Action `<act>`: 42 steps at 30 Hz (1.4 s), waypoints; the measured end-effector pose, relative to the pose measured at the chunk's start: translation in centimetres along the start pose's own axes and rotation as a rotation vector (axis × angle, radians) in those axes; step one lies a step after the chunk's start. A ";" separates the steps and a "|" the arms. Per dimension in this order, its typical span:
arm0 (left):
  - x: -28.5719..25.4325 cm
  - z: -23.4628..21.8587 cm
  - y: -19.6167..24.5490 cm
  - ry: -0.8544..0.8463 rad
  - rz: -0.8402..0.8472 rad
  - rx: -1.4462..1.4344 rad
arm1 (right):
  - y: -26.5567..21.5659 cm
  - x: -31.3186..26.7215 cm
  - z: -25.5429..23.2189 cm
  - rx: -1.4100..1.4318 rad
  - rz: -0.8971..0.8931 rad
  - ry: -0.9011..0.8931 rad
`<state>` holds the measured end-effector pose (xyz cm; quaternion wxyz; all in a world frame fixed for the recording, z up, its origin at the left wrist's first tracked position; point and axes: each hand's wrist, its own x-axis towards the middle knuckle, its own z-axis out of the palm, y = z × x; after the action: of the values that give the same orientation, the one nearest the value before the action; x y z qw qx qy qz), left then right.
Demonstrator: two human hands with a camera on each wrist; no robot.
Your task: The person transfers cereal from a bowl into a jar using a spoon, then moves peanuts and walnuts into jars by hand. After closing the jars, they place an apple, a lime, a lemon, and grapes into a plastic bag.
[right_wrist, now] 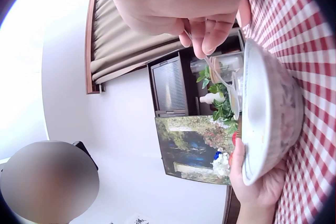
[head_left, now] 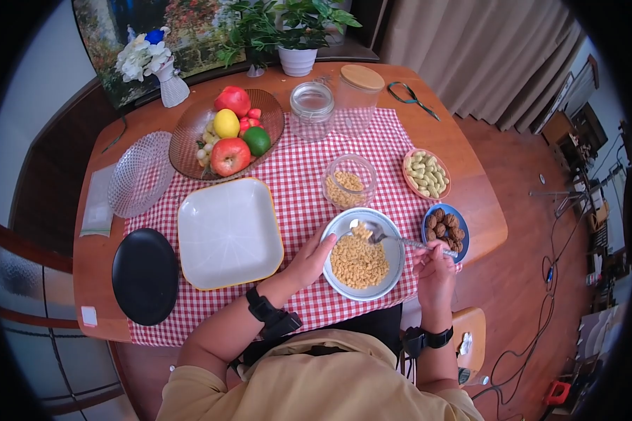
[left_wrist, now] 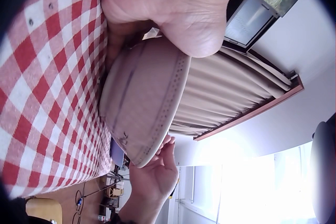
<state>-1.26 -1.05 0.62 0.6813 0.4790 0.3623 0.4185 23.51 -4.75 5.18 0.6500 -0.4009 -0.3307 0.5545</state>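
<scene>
A white bowl [head_left: 398,274] with a bluish rim stands near the table's front edge, with small golden grain-like pieces [head_left: 359,263] in it. My left hand [head_left: 312,258] grips its left side, thumb at the rim and fingers around the outer wall, as the left wrist view also shows. Between the thumb and fingers of my right hand [head_left: 435,270] is the handle of a metal spoon [head_left: 376,234]. The spoon's head is over the far part of the bowl, beside a small clump of the pieces. Just behind stands a glass jar [head_left: 328,175] of similar pieces.
Right of the bowl are a dish of peanuts in shells [head_left: 426,174] and a blue plate of walnuts [head_left: 446,229]. To the left lie a square white tray [head_left: 230,235] and a black oval plate [head_left: 145,277]. A fruit bowl [head_left: 182,144] and lidded jars [head_left: 312,112] stand behind.
</scene>
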 end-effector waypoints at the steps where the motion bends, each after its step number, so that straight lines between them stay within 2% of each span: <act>1: 0.0 0.0 -0.1 0.002 0.003 0.000 | -0.2 0.5 0.4 -0.028 -0.041 0.009; 7: 0.2 -0.2 -0.7 -0.011 0.031 -0.005 | -0.9 2.8 3.5 -0.104 -0.220 -0.064; 10: 0.3 -0.2 -0.5 -0.020 0.042 -0.006 | -1.1 2.7 4.5 -0.491 -0.343 -0.116; 17: 0.1 -0.1 -0.3 -0.004 0.014 0.044 | -1.6 0.7 1.4 -0.434 -0.427 0.022; 23: 0.1 -0.2 -0.2 -0.025 -0.029 0.001 | -1.6 -2.4 -3.6 -0.655 -0.375 -0.100; 25: 0.1 -0.2 -0.3 -0.007 -0.022 0.019 | -1.3 -3.3 -4.1 -0.645 -0.364 -0.093; 27: -0.2 0.0 0.4 -0.007 -0.033 0.021 | -0.8 -4.0 -4.6 -0.488 -0.229 -0.062; 28: -0.3 0.1 0.7 -0.003 -0.040 0.023 | -0.3 -4.2 -4.9 -0.487 -0.229 -0.058; 30: -0.3 0.2 0.7 -0.007 -0.034 -0.006 | 0.8 -4.4 -5.2 -0.272 -0.093 -0.003; 36: -0.2 0.0 0.4 -0.020 -0.004 -0.015 | 1.7 -3.8 -4.4 -0.032 0.063 0.087; 40: -0.2 0.1 0.6 -0.014 -0.017 -0.008 | 1.7 -3.3 -4.3 0.031 0.100 0.069; 42: -0.1 0.0 0.3 -0.001 -0.011 0.010 | 1.7 -3.2 -4.1 0.020 0.063 0.072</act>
<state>-1.36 -1.11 0.90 0.6814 0.4805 0.3668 0.4127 25.78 -8.44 1.88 0.6477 -0.4240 -0.2887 0.5634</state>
